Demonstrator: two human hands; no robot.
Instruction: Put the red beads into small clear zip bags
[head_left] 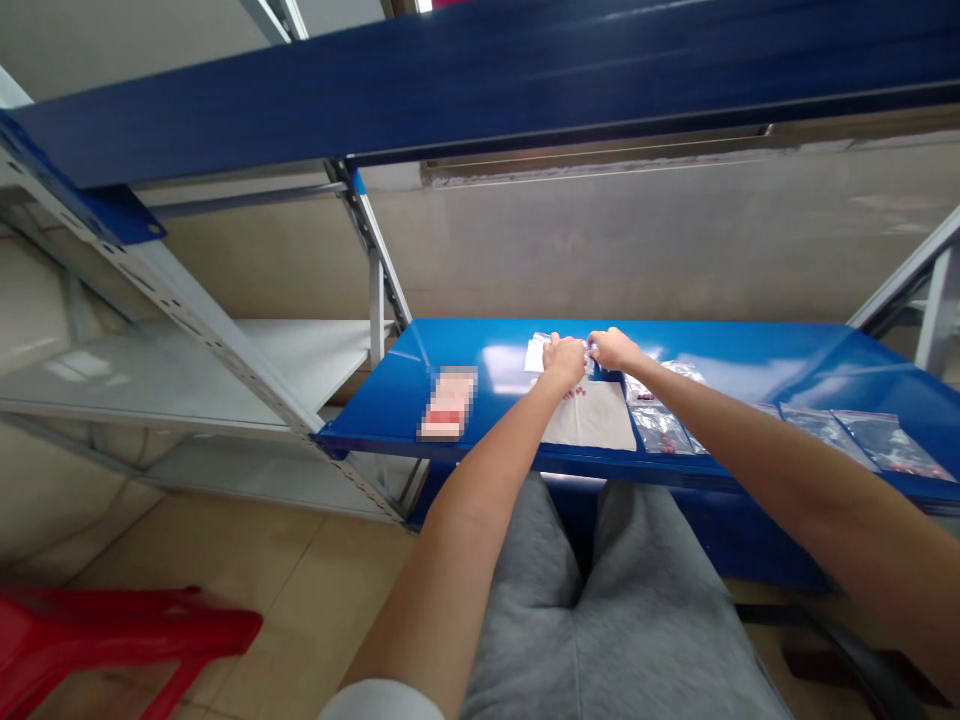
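My left hand [564,358] and my right hand [613,348] meet over the blue shelf [750,355], both pinched on a small clear plastic bag [590,348] held between them. Just below the hands a white sheet [596,418] lies on the shelf with a few small red pieces [576,393] on it. The fingertips are curled in and partly hidden.
Clear bags with red pieces [660,428] lie right of the sheet, more bags [877,440] further right. A blurred pink object [448,403] rests at the left of the shelf. White shelving [225,360] stands left, a red stool [112,640] on the floor.
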